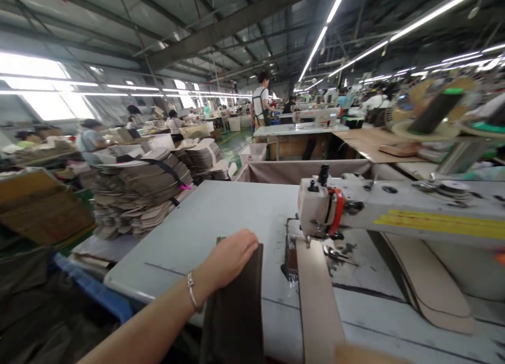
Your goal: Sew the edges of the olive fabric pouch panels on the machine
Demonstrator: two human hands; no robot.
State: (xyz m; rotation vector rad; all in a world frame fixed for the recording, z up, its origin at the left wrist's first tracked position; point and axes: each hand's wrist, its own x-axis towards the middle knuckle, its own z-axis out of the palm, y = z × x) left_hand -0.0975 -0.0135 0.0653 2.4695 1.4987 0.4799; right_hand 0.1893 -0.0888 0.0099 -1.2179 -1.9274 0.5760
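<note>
My left hand (232, 256), with a bracelet at the wrist, is closed over the upper end of a dark brown fabric panel (240, 316). The panel runs from the tabletop down past the lower edge of the view. A long beige strip (317, 295) lies on the table with its far end at the needle area of the sewing machine (319, 206). At the bottom edge, by the near end of that strip, only a blurred bit of my right hand (366, 355) shows; its fingers cannot be made out.
Rounded beige panels (430, 285) are stacked under the machine arm. A tall pile of cut pieces (145, 185) stands left of the sewing table (205, 222). A blue crate edge (92, 285) and dark cloth (31, 306) are at lower left. Thread cones and co-workers are beyond.
</note>
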